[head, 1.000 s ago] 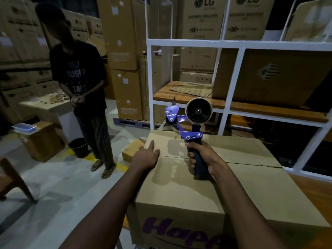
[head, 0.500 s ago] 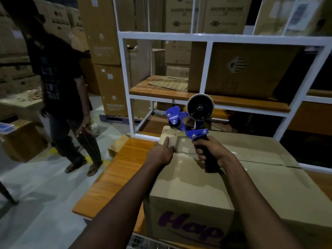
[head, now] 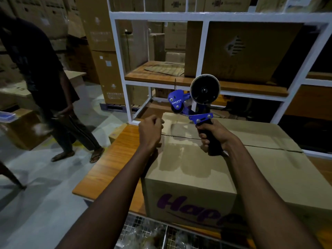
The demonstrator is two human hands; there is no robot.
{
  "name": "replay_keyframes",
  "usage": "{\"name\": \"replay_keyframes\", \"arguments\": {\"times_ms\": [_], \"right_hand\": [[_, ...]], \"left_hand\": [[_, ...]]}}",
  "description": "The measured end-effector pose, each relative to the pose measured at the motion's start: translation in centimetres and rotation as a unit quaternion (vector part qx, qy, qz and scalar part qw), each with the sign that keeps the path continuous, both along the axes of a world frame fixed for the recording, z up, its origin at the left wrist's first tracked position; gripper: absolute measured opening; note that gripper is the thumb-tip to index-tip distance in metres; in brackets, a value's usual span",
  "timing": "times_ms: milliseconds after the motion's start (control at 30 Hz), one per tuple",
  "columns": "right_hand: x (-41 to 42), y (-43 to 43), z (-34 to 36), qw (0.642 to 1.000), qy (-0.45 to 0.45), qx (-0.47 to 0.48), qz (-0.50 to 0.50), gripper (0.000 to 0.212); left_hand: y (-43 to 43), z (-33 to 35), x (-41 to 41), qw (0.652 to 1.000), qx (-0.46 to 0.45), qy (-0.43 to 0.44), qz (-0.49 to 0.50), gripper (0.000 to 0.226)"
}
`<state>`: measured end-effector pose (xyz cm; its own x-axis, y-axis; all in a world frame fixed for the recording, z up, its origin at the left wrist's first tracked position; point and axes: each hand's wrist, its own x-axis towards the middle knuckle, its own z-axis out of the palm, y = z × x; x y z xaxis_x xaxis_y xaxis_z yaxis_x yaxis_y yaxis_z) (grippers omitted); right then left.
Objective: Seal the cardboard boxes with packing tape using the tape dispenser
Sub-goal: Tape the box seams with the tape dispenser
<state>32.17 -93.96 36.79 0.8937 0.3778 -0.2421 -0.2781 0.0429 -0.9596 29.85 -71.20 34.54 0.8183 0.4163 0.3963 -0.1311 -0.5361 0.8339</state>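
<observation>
A large brown cardboard box [head: 197, 169] with purple lettering on its front stands on a wooden table [head: 115, 159]. Its top flaps meet in a seam running left to right. My right hand [head: 215, 135] grips the black handle of a blue tape dispenser [head: 186, 106], held upright above the seam near the box's far left end, with its tape roll on top. My left hand [head: 150, 132] hovers at the box's left edge by the seam, fingers curled shut. Whether they pinch a tape end is unclear.
A white metal rack [head: 129, 87] with wooden shelves and boxes stands just behind the table. A person [head: 45, 78] in dark clothes walks on the floor at left. Stacked cartons fill the background. A wire basket [head: 147, 234] sits below the table's near edge.
My left hand has lifted from lying flat on the box top and curled its fingers at the left edge. The person at left has stepped nearer. The view has shifted left and closer.
</observation>
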Motion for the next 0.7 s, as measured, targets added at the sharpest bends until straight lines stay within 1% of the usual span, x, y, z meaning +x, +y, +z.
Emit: {"name": "replay_keyframes", "arguments": {"times_ms": [33, 67, 100, 133, 167, 200, 233, 300, 400, 467, 567, 600, 700], "right_hand": [[0.0, 0.0, 0.1, 1.0, -0.006, -0.002, 0.002, 0.02], [0.1, 0.0, 0.2, 1.0, -0.016, -0.005, 0.007, 0.02], [0.1, 0.0, 0.2, 1.0, -0.026, -0.012, 0.012, 0.02], [0.2, 0.0, 0.3, 0.999, -0.037, -0.02, 0.018, 0.02], [0.3, 0.0, 0.4, 0.998, -0.048, -0.028, 0.023, 0.019], [0.3, -0.1, 0.5, 0.997, -0.058, -0.033, 0.026, 0.018], [0.3, -0.2, 0.5, 0.997, -0.065, -0.035, 0.03, 0.017], [0.4, -0.3, 0.6, 0.996, -0.073, -0.037, 0.036, 0.016], [0.4, -0.5, 0.5, 0.995, -0.083, -0.034, 0.044, 0.015], [0.4, -0.5, 0.6, 0.995, -0.086, -0.033, 0.046, 0.015], [0.4, -0.5, 0.8, 0.993, -0.102, -0.051, 0.042, 0.012], [0.4, -0.5, 0.8, 0.992, -0.109, -0.053, 0.041, 0.011], [0.6, -0.4, 0.7, 0.991, -0.117, -0.044, 0.047, 0.008]], "left_hand": [[-0.3, 0.7, -0.1, 0.998, -0.016, 0.049, -0.029, 0.038], [-0.8, 1.5, -0.3, 0.988, -0.067, 0.118, -0.073, 0.047], [-1.2, 2.3, -0.5, 0.958, -0.161, 0.197, -0.13, 0.06], [-1.4, 2.9, -0.8, 0.912, -0.249, 0.27, -0.182, 0.074], [-1.5, 3.3, -1.1, 0.868, -0.31, 0.315, -0.228, 0.085], [-1.4, 3.4, -1.1, 0.839, -0.342, 0.331, -0.262, 0.089], [-1.4, 3.4, -1.0, 0.822, -0.367, 0.332, -0.282, 0.09], [-1.1, 3.2, -0.5, 0.803, -0.419, 0.311, -0.288, 0.086], [-0.5, 3.6, -0.2, 0.807, -0.456, 0.278, -0.254, 0.066], [-0.2, 4.2, -0.5, 0.811, -0.449, 0.274, -0.256, 0.048], [-0.1, 5.0, -0.8, 0.83, -0.423, 0.264, -0.248, 0.02], [-0.1, 5.2, -0.9, 0.836, -0.415, 0.263, -0.246, 0.016], [-0.2, 5.2, -0.8, 0.848, -0.402, 0.257, -0.229, 0.013]]}}
